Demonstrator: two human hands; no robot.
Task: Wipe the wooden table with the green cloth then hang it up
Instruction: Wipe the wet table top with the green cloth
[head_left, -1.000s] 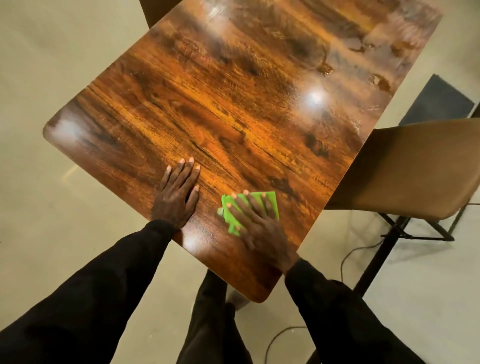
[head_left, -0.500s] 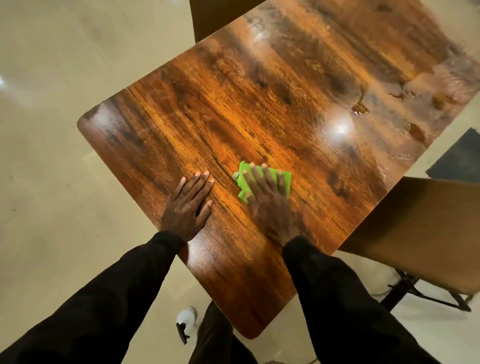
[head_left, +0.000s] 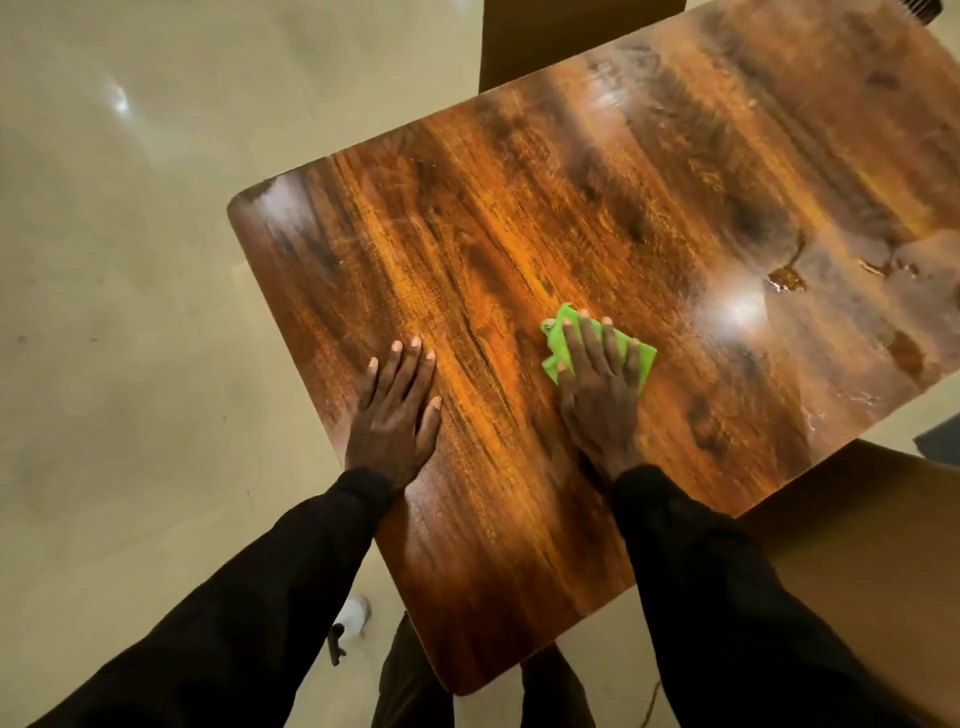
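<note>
Green cloth (head_left: 554, 344), small crumpled square of thin bright fabric: lay flat on the glossy brown wooden table (head_left: 519, 234), pinned beneath the fingers (head_left: 589, 343) of the right hand (head_left: 600, 400), its edges showing past both the thumb side and the little-finger side. Right hand: palm down, fingers straight and slightly spread, pressing rather than gripping; judged so held to spread pressure over the whole cloth and let it slide. Left hand (head_left: 395, 415): well apart from the cloth, on the thumb side of the right hand, flat on bare wood near the table's edge, fingers straight and close together, holding nothing; probably a brace for a forward lean. Wet patches (head_left: 787, 278), dark and shining: beyond the right hand's fingertips and off to its little-finger side, well apart from the cloth; judged to be ground not yet wiped. Tan moulded chair (head_left: 857, 545): beside the right forearm, drawn up to the table's edge. White spray bottle (head_left: 353, 616), apparently: on the pale floor (head_left: 130, 312) below the left forearm. Step in hand: wiping, mid-task; no hanging place in view.
</note>
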